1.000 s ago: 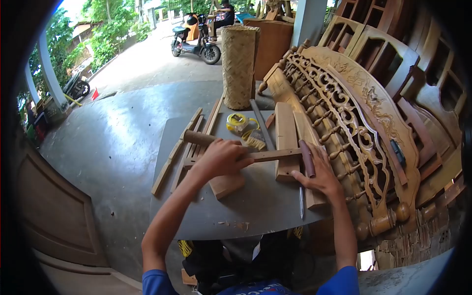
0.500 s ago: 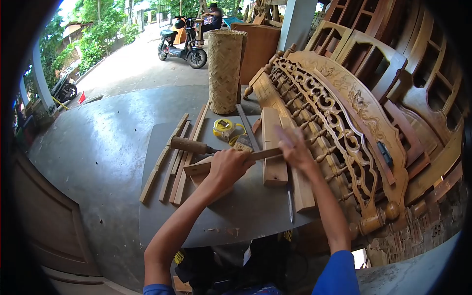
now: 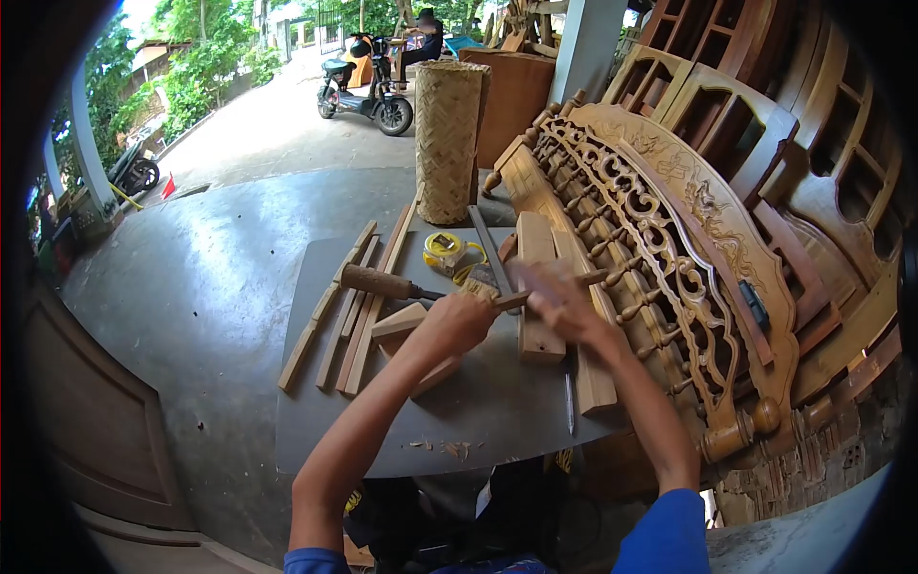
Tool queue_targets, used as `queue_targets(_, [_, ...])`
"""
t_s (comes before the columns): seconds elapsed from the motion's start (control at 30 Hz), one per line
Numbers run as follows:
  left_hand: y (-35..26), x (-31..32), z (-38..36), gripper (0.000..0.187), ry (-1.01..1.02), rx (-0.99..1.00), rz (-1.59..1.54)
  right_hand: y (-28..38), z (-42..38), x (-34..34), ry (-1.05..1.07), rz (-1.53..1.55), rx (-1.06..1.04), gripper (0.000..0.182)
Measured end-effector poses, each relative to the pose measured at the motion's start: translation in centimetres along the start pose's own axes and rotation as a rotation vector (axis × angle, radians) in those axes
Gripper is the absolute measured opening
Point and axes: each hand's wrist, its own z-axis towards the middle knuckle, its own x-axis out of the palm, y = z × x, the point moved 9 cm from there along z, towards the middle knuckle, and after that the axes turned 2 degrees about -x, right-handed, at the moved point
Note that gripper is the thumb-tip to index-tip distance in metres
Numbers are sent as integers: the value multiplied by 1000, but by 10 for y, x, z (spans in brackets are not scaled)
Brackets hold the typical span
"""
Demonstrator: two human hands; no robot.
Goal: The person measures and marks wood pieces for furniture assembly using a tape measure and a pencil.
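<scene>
My left hand (image 3: 461,320) is closed round a narrow wooden strip (image 3: 513,300), held slantwise above the grey table. My right hand (image 3: 566,304) is over the strip further right, smeared by motion. It seems closed on a flat brownish piece (image 3: 537,281) against the strip; what that is I cannot make out. A wooden-handled chisel (image 3: 381,283) lies left of my left hand, its blade running toward that hand. A cut wood block (image 3: 399,323) sits beside my left forearm, partly hidden. Just beyond my hands are a yellow tape measure (image 3: 443,250) and a brush (image 3: 481,279).
The grey table (image 3: 507,411) bears several thin wood strips (image 3: 325,311) at left, thick wood blocks (image 3: 541,335) at right, a pencil-like tool (image 3: 570,404) and shavings (image 3: 454,448). A carved headboard (image 3: 660,225) leans at right. A woven roll (image 3: 446,143) stands behind; a person (image 3: 424,40) sits far off.
My right hand has moved slightly toward my left hand along the strip, and the strip's angle has shifted. More shavings show near the table's front edge. The whole view has shifted slightly.
</scene>
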Motion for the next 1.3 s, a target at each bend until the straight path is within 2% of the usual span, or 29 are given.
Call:
queue_targets(0.03, [1, 4, -2, 30, 57, 35, -40, -27, 5, 0, -4, 14, -15, 51])
queue_targets(0.07, [2, 3, 0, 31, 104, 74, -76, -74, 12, 0, -70, -31, 80, 52])
queue_targets(0.17, [-4, -5, 3, 35, 201, 181, -106, -48, 9, 16, -178, -204, 64, 52])
queue_targets(0.2, [-1, -4, 4, 36, 199, 239, -120, 0, -3, 21, -114, -230, -90, 54])
queue_targets(0.23, [-3, -5, 5, 37, 195, 294, -138, -6, 2, 19, -77, -124, -84, 54])
queue_targets(0.3, [1, 0, 8, 38, 255, 234, -168, -25, 10, 20, 12, 113, -56, 56])
queue_targets(0.33, [3, 1, 7, 38, 290, 202, -175, -56, 16, 5, -61, 138, 83, 58])
queue_targets(0.37, [5, 2, 7, 37, 312, 178, -188, -89, 17, -5, -160, -105, 193, 58])
queue_targets(0.43, [5, 4, 9, 36, 350, 137, -216, -55, 14, 15, -127, -279, 218, 56])
queue_targets(0.53, [-1, 1, 6, 31, 168, 257, -253, 20, -7, 29, 173, -39, -80, 53])
queue_targets(0.57, [2, 9, 1, 30, 145, 232, -253, -26, 7, 32, 226, -6, -24, 55])
queue_targets(0.63, [0, -2, 0, 27, 64, 196, -228, -80, 5, -7, 14, -141, 280, 56])
queue_targets(0.67, [-2, -7, -2, 26, 12, 194, -230, -90, 1, -8, -6, -95, 411, 56])
queue_targets(0.77, [1, -5, -2, 24, -43, 157, -223, 3, -23, 19, 203, -75, 88, 55])
queue_targets(0.8, [-4, -14, -8, 22, -85, 145, -216, 24, -28, 6, 314, 22, 155, 56])
queue_targets(0.9, [-9, -18, -17, 20, -138, 52, -132, -85, -6, -11, 108, -67, 400, 56])
queue_targets(0.93, [-8, -19, -17, 20, -140, 50, -124, -79, 2, -7, 85, -65, 408, 57])
queue_targets(1.0, [-8, -15, -15, 19, -141, 46, -118, -2, -10, 22, 181, -49, 12, 57])
queue_targets(1.1, [-11, -17, -19, 16, -215, 72, -85, 4, -8, 20, 252, -25, 77, 55])
queue_targets(1.17, [-15, -21, -25, 21, -213, 80, -88, -94, 9, -3, 94, -107, 324, 54])
queue_targets(1.23, [-22, -29, -32, 23, -248, 127, -62, -158, 18, -8, -111, 120, 282, 44])
queue_targets(1.3, [-18, -28, -32, 29, -196, 138, -138, -93, 20, -45, -170, 47, 198, 33])
